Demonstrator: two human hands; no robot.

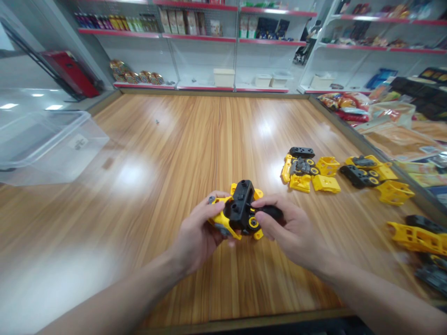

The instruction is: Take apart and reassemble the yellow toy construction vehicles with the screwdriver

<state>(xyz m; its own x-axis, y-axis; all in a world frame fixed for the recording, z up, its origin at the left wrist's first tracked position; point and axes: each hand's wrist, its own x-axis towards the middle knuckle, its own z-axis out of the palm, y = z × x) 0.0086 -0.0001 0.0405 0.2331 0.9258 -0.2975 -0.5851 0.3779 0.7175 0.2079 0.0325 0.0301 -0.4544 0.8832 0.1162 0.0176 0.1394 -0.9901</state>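
A yellow and black toy vehicle (240, 210) is held just above the wooden table (174, 153), near its front edge. My left hand (197, 232) wraps round the toy's left side, fingers closed on the yellow body. My right hand (289, 228) grips the toy's right side, with a dark rounded piece (272, 213) under its fingers and the fingertips pinched against the black block on top.
Loose yellow and black toy parts (310, 172) lie to the right, with more toy parts (377, 179) further right and another yellow piece (415, 235) at the right edge. A clear plastic bin (45, 144) stands at the left. Stocked shelves (199, 46) line the back.
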